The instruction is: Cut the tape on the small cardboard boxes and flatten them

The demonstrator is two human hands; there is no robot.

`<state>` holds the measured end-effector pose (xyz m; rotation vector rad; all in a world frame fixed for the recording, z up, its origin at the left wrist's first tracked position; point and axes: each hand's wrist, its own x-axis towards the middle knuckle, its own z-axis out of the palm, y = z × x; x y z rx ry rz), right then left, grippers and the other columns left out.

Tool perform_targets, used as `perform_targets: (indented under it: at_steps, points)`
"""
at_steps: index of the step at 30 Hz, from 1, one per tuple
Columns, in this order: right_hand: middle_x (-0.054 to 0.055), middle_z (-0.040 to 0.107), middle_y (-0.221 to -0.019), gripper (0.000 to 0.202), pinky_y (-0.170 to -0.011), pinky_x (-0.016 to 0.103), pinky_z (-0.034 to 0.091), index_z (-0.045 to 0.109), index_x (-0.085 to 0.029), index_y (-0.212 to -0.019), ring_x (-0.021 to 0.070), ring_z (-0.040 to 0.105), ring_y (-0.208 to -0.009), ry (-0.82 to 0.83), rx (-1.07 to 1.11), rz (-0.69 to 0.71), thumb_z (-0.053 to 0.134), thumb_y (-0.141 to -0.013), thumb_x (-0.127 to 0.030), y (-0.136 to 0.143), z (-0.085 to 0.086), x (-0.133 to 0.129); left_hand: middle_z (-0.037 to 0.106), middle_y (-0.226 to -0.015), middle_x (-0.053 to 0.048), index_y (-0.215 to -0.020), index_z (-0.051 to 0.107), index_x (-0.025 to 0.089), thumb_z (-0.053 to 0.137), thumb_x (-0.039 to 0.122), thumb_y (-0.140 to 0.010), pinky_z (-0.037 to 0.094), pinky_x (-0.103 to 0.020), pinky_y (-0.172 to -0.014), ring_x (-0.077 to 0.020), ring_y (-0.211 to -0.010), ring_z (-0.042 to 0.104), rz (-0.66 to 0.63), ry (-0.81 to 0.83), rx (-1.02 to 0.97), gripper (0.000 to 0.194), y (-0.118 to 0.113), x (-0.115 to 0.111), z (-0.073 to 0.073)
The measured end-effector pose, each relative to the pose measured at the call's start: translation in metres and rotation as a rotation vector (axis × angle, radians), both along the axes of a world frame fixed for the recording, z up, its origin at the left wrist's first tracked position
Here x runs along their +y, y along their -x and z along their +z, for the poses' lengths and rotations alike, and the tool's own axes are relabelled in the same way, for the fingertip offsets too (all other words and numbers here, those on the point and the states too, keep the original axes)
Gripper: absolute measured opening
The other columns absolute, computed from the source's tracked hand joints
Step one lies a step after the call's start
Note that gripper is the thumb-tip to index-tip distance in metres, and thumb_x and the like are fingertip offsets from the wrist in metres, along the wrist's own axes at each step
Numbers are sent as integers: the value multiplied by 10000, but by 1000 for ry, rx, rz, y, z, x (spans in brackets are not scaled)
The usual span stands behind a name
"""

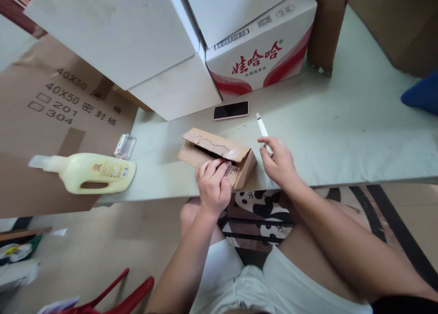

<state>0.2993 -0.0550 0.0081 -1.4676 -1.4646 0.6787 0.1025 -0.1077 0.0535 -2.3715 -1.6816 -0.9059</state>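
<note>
A small brown cardboard box (219,145) lies near the table's front edge, its torn, dotted flap lifted along a dark gap. My left hand (214,184) is closed on the box at that gap, with some fingertips hidden inside the opening. To the right of the box, my right hand (278,161) is closed around a slim white pen-like tool (263,128), whose tip points up and away from me. Behind the box a phone (231,110) lies flat with its dark screen up.
White boxes (174,86) and a red-and-white carton (260,58) stand along the back of the pale table (359,136). A yellow bottle (99,172) and a small clear case (125,146) lie at the left, beside a large brown carton (30,145). Something blue (422,94) is at the right.
</note>
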Motion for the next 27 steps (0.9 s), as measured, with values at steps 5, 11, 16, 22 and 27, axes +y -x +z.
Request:
perform_targets:
  at_steps: [5, 11, 16, 22, 27]
  points:
    - [147, 656, -1142, 437, -804, 466, 533, 655, -219, -1304, 263, 649, -864, 281, -186, 113, 477, -920, -331, 1, -11, 11, 755, -1163, -89, -1141, 764, 177, 415, 218, -912, 414, -436, -1021, -273, -1119, 589, 3, 45, -39, 419, -2, 3, 1]
    - [204, 558, -1390, 435, -1107, 628, 419, 742, -185, -1202, 405, 533, -1320, 210, -202, 83, 491, -914, -394, -1, -10, 11, 749, -1135, -95, -1076, 681, 190, 539, 255, -877, 463, -458, -1057, -261, -1151, 633, 57, 112, -250, 253, -2, -1, 4]
    - [111, 614, -1415, 475, -1138, 511, 463, 605, -236, -1360, 269, 569, -1335, -159, 95, 351, 464, -916, -332, 3, -9, 5, 745, -1147, -98, -1330, 488, 213, 613, 265, -899, 532, -412, -1010, -212, -1101, 706, 40, 146, -476, 452, -2, 5, 7]
    - [94, 638, -1426, 478, -1089, 522, 514, 560, -241, -1379, 280, 629, -1268, -132, 173, 466, 505, -921, -369, 9, -10, 2, 772, -1056, -56, -1100, 722, 198, 653, 220, -917, 589, -316, -887, -160, -967, 727, -95, 59, -357, 197, -7, 27, 18]
    - [94, 662, -1391, 468, -1079, 503, 521, 570, -236, -1357, 274, 638, -1252, -133, 182, 474, 512, -909, -358, 9, -6, 2, 794, -939, -41, -977, 784, 193, 685, 203, -907, 618, -290, -765, -153, -849, 751, -101, -129, -414, 122, -13, 37, 15]
